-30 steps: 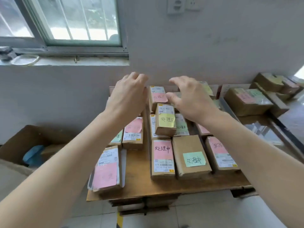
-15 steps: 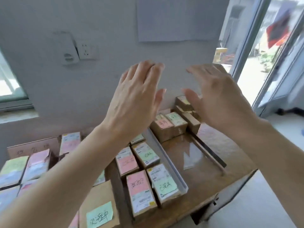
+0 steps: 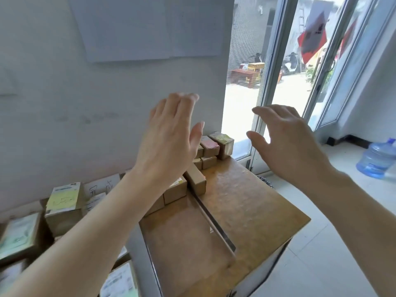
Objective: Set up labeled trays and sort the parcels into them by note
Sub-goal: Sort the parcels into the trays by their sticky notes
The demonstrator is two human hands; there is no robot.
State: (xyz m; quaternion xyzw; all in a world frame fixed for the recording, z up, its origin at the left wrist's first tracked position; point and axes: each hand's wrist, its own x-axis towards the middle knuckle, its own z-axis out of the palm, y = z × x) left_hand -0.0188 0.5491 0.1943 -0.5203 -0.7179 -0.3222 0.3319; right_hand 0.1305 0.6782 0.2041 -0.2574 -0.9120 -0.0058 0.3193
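Note:
My left hand (image 3: 169, 138) and my right hand (image 3: 287, 140) are both raised in the air above the table, fingers spread and holding nothing. Below and between them a stack of brown parcels (image 3: 214, 146) with pink and yellow notes stands at the table's far edge by the wall. More brown boxes (image 3: 196, 181) lie just under my left wrist. A clear tray (image 3: 218, 230) sits on the wooden table (image 3: 257, 211), bare at its near end. At the left, parcels with yellow and green notes (image 3: 62, 200) fill another area.
A glass door (image 3: 272, 82) stands right behind the table's far corner. A blue water jug (image 3: 375, 159) sits on the tiled floor at the right. The white wall runs along the table's back edge. A handwritten label card (image 3: 102, 185) leans by the left parcels.
The view has swung right, from the left parcels to the table's right end and the door. Both hands stayed raised and empty, moving right with it.

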